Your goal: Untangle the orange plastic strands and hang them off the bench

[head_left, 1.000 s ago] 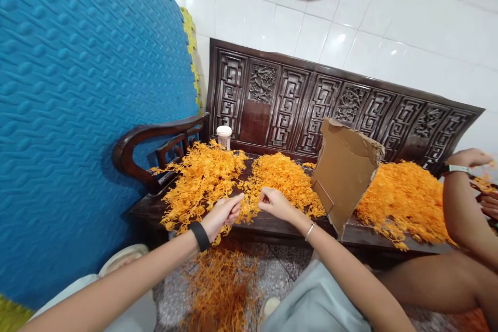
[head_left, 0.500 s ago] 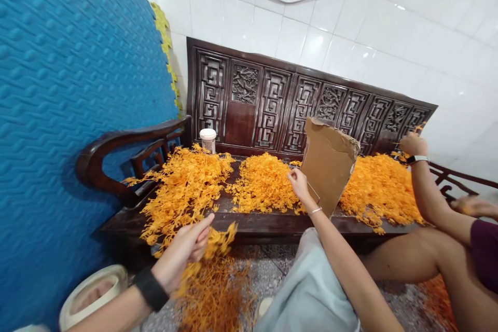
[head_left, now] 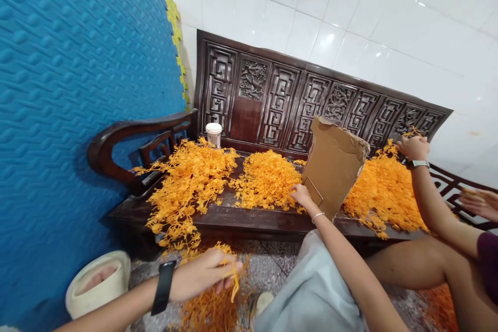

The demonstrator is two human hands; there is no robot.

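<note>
Sprig (head_left: 232, 281) of orange plastic dangles from pinched left hand (head_left: 204, 276), low over floor heap (head_left: 212, 311); right hand (head_left: 301, 196), fingers curled on middle pile (head_left: 266, 179) on table (head_left: 249, 217), grip unclear, sits nearer that pile.

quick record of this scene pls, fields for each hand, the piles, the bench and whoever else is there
left hand: low over the floor, holding an orange sprig above the floor heap
right hand: on the middle pile, beside the cardboard sheet
bench: dark carved wood, three orange piles, white cup at the back
other person: hand with watch at the right pile
</note>
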